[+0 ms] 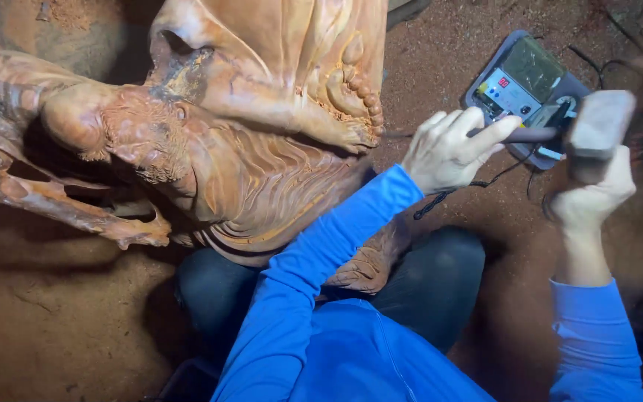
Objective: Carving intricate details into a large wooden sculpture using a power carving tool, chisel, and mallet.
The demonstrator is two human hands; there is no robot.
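Observation:
A large carved wooden sculpture [262, 149] of figures, reddish-brown, lies across my lap and the ground; a carved foot [351, 97] shows near its right edge. My left hand [448, 152] grips a slim dark chisel [522, 135] whose tip points left at the carved foot. My right hand [589, 197] is closed around the handle of a pale wooden mallet [600, 123], raised just behind the chisel's rear end. Both arms wear blue sleeves.
A small grey electronic box [519, 85] with a red display and knobs rests on the sawdust-covered ground [61, 320] behind my hands, with black cables [485, 182] trailing from it. My dark trousers [433, 283] show below the sculpture.

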